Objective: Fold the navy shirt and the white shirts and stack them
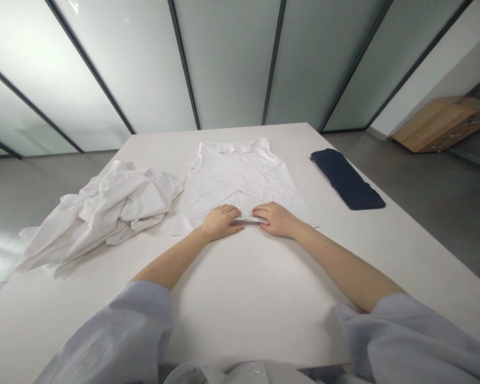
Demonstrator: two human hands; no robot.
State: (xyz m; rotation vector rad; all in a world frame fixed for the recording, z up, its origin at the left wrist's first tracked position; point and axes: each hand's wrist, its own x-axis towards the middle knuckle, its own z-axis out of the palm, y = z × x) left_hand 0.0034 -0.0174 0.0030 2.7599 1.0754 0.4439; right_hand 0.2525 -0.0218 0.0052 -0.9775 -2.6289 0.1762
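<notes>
A white shirt (240, 170) lies spread on the table, its sides slanting outward toward me and diagonal layers crossing its middle. My left hand (223, 222) pinches the near edge of the cloth, thumb toward me and fingers over the top. A short gap away along the same edge, my right hand (279, 219) grips it in the same manner. Between the two hands the edge is slightly raised off the tabletop, and a thin dark line shows beneath it. The fingertips are partly hidden in the fabric.
A crumpled heap of white cloth (104, 213) lies to the left, close to the shirt. On the right is a folded dark navy cloth (346, 178) near the edge of the white table (256, 298). Frosted glass panels (228, 58) and a wooden cabinet (444, 124) stand beyond.
</notes>
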